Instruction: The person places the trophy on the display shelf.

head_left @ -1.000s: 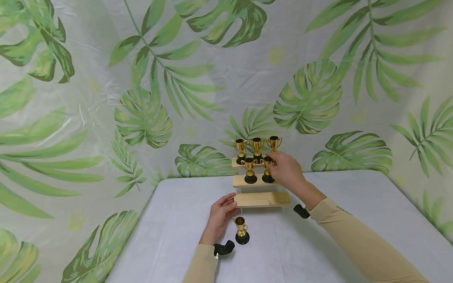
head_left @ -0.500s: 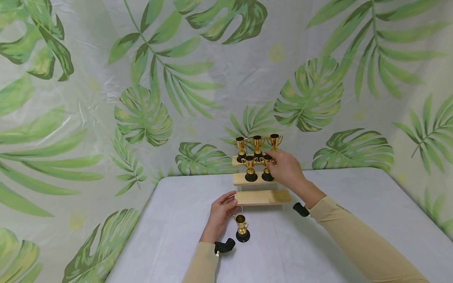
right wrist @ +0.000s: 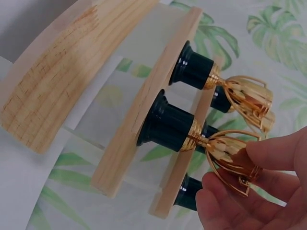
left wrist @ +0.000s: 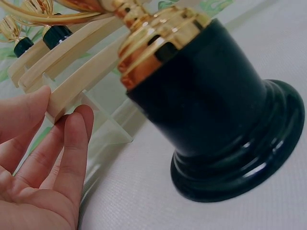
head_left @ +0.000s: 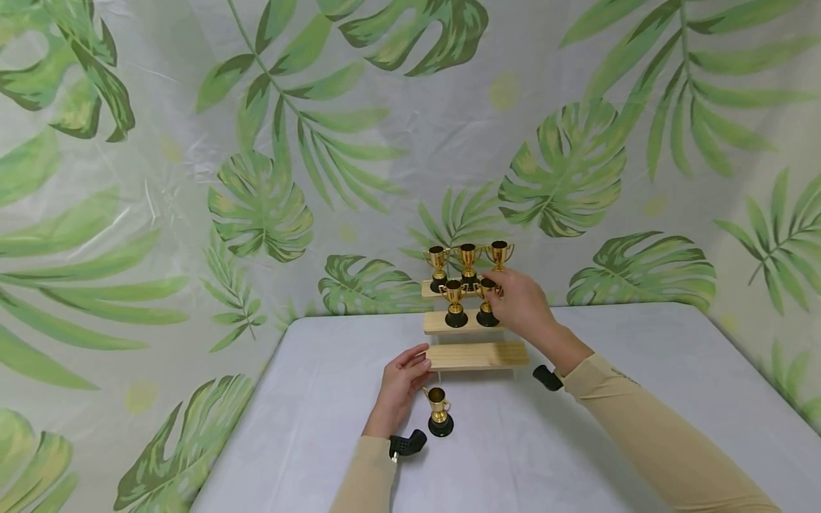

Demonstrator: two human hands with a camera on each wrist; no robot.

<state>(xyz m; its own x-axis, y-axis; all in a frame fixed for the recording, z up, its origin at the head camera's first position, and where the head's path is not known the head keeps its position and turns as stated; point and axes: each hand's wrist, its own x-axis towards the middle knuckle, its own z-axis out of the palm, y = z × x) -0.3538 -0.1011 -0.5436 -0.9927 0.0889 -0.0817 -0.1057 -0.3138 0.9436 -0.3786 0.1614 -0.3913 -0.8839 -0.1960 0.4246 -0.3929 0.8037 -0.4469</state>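
Right hand [head_left: 522, 306] reaches over the stepped wooden stand [head_left: 477, 355], fingers [right wrist: 273, 151] and thumb curled round the gold cup of the right-hand trophy on the middle step [head_left: 487, 303]; right wrist view shows the cup pinched between fingertips while its black base sits flat on the middle plank. Left hand [head_left: 403, 385] rests on the table [head_left: 641, 399] at the left end of the lowest step, fingers [left wrist: 72, 143] straight and relaxed, tips touching the plank's end, holding nothing. Big to small: leaf-print backdrop [head_left: 192, 178], green palm and monstera shapes on pale cloth, fills the rear and both sides. Table has a plain pale cover and runs from the backdrop toward the camera. Both forearms wear tan sleeves [head_left: 648, 434], each with a black wrist-mounted device near the cuff. Stand has three light wood steps rising toward the backdrop, on clear supports as seen in the wrist views. Top step carries three gold trophies in a row [head_left: 468, 263], upright, black bases. Middle step carries two: the held one on the right, and a second trophy [head_left: 455, 303] just beside it on the left, upright, untouched. Lowest step is bare wood. One loose trophy [head_left: 439, 411] stands upright on the table just in front of the lowest step, just beside the left hand's thumb side, apart from it; left wrist view shows its black base up close.
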